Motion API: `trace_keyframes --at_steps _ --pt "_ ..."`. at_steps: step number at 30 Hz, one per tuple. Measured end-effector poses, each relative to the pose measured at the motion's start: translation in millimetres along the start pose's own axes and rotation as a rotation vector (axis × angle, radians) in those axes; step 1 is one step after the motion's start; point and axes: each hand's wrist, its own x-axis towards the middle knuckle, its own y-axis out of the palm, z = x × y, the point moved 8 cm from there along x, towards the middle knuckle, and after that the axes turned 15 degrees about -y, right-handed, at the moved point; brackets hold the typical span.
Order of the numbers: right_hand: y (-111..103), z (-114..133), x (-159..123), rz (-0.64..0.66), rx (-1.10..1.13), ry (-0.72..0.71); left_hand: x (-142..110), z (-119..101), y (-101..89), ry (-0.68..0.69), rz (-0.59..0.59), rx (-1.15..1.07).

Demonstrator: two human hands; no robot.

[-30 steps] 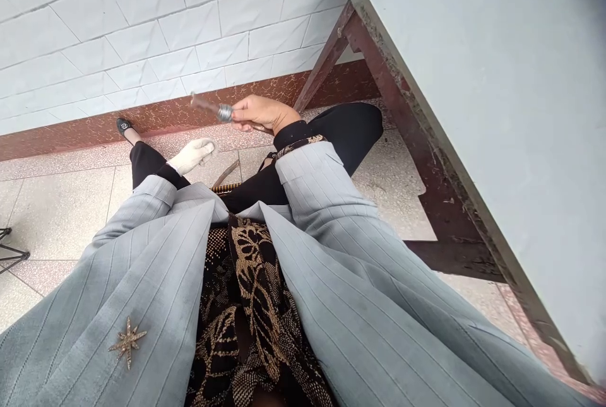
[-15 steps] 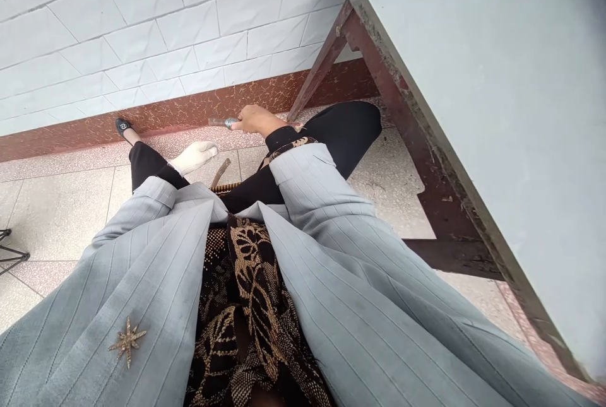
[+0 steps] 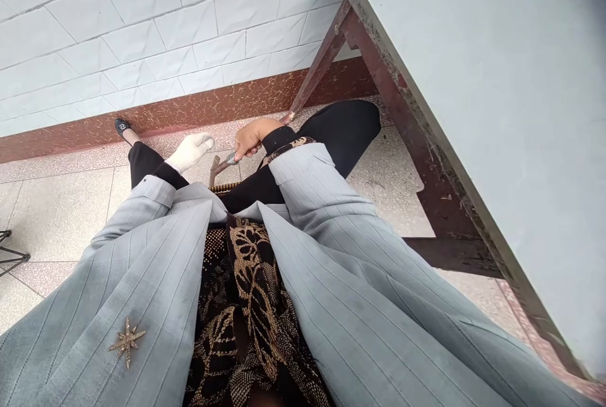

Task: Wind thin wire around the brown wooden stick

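In the head view my right hand (image 3: 250,137) is bare and closed round a short brown tool (image 3: 224,165) with a silvery band near my fingers; its exact kind is unclear. The tool's far end points down and left and meets or overlaps a short brown stick (image 3: 214,169) that stands up in front of my lap. Just left of the stick is my left hand (image 3: 190,151), in a white glove, fingers curled together; whatever they may hold is hidden. Below the stick, a striped yellow and black edge (image 3: 225,188) shows by my dark-trousered leg.
A large pale board or tabletop (image 3: 478,79) on a dark red frame (image 3: 445,205) rises close on my right. A white tiled wall (image 3: 199,22) with a red-brown skirting stands ahead. Black thin legs (image 3: 13,255) of some stand show at the left edge.
My right hand has swung the tool from pointing level to the left, near the wall, down towards me onto or over the stick. The gloved left hand has shifted slightly left and up.
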Motion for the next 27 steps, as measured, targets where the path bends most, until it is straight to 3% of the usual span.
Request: trace_keyframes --at_steps 2,4,6,9,12,16,19,23,27 --pt "14.4 11.0 -1.7 0.162 0.12 -0.034 2.7 3.2 -3.2 -0.009 -0.035 -0.087" --pt "15.4 28.5 -6.1 0.198 0.255 -0.176 5.6 10.9 -1.0 -0.048 -0.022 -0.187" --pt "1.4 41.3 -12.9 0.089 0.37 -0.341 7.0 20.9 7.6 -0.115 0.052 -0.28" --pt "-38.2 35.0 -26.0 -0.329 0.519 -0.44 3.4 28.0 22.0 -0.15 0.199 -0.399" --pt "-58.1 16.3 -32.7 -0.612 0.607 -0.369 -1.0 27.4 25.4 -0.132 0.255 -0.456" --pt "-62.9 1.2 -28.6 -0.756 0.586 -0.234 -2.9 28.0 21.9 -0.17 0.234 -0.461" --pt "-66.3 -10.5 -29.0 -0.826 0.453 -0.086 -5.6 25.6 22.6 -0.19 0.254 -0.395" --pt "-66.5 -20.6 -27.7 -0.738 0.115 0.168 -7.4 18.3 15.8 -0.141 0.203 -0.25" --pt "-50.6 -14.9 -17.0 -0.416 -0.164 0.272 -6.2 13.6 6.6 -0.082 0.126 -0.169"
